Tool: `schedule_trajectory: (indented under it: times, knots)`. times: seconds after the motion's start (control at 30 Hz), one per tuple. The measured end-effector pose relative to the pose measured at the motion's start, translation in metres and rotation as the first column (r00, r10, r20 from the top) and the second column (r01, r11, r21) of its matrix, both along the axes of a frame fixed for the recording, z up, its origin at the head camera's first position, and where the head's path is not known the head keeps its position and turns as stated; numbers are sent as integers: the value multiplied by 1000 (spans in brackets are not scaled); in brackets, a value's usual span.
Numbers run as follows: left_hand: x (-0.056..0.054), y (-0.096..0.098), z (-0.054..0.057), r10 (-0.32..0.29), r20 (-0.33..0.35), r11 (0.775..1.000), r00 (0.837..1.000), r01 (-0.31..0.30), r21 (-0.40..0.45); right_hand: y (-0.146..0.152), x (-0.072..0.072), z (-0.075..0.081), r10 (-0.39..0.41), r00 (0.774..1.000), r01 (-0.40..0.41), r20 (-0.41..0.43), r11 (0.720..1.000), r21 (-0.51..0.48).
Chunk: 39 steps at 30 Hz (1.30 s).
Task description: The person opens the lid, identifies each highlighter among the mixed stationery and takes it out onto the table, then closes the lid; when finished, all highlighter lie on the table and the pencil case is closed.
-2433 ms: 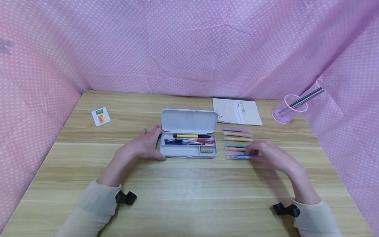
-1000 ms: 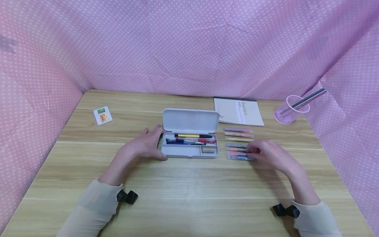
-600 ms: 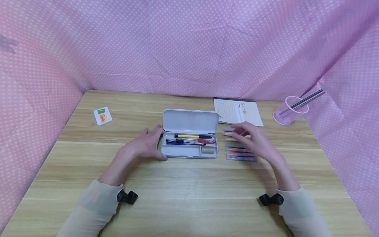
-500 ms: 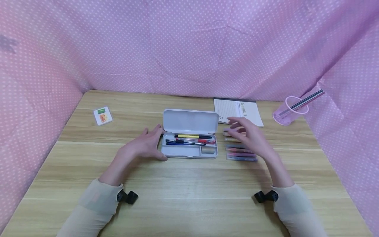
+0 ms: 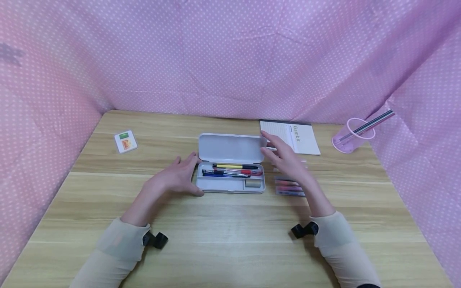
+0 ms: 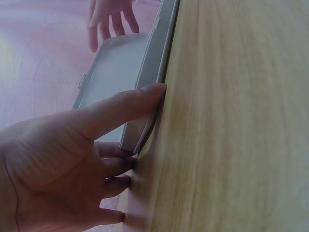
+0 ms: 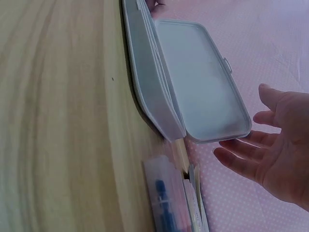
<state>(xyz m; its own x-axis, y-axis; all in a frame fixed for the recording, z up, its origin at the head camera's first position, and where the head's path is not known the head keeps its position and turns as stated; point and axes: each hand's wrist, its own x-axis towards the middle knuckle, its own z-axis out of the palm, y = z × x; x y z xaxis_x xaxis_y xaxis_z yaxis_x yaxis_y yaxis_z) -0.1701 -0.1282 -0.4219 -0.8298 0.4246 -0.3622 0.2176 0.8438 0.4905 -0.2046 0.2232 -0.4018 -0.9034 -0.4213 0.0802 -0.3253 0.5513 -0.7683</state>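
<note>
A light grey pencil case (image 5: 220,184) stands on the table with its lid (image 5: 230,149) raised at the back. Inside lie several pens (image 5: 235,166), one of them yellow and black, and a small grey-brown block (image 5: 253,183) in its own compartment. My left hand (image 5: 174,176) holds the case's left end, thumb along the front side and fingers toward the back. Spread fingers of my right hand (image 5: 286,160) are at the lid's right edge, some behind it in the right wrist view; contact is unclear. Below that hand lies a row of pastel pens (image 5: 288,188), partly hidden by it.
A notebook (image 5: 305,140) lies behind the right hand. At the back right, a pink cup (image 5: 343,141) leans with several dark sticks (image 5: 374,122) in it. A white square card (image 5: 126,142) sits at the back left. Pink dotted cloth (image 5: 230,60) encloses the table.
My right hand has left the row of pastel pens, moving left and away from me to the lid's right edge. My left hand has stayed at the case's left end.
</note>
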Motion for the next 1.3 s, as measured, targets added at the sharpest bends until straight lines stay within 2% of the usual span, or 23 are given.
schedule_trajectory:
  times: [0.27, 0.6, 0.9, 1.0, 1.07, 1.13, 1.2, 1.3]
  knots:
    - [0, 0, 1, -16, -17, 1000, 1000, 16, 12, -5, 5, -1, -32, 999, 32, -15, 999, 39]
    - [0, 3, 1, -7, -32, 1000, 999, 7, -2, -9, 11, 2, -23, 991, 29, -132, 999, 41]
    - [4, 4, 5, 34, -46, 999, 998, -35, -34, -10, 17, 5, -9, 991, 19, -131, 997, 75]
    - [3, 1, 7, 77, -27, 997, 997, -76, 22, -9, 17, 5, 10, 989, 2, -145, 996, 87]
    - [1, -2, 10, 109, -24, 989, 994, -105, 105, -9, 17, 6, 31, 987, -16, -158, 995, 98]
    - [-2, -6, 15, 135, -37, 971, 990, -125, 202, -9, 18, 7, 54, 984, -36, -169, 994, 108]
    - [-5, -7, 21, 145, -89, 957, 985, -117, 265, -8, 19, 7, 76, 981, -55, -178, 991, 123]
    - [-8, -2, 30, 100, -241, 960, 965, -30, 278, -8, 22, 10, 99, 977, -71, -190, 986, 149]
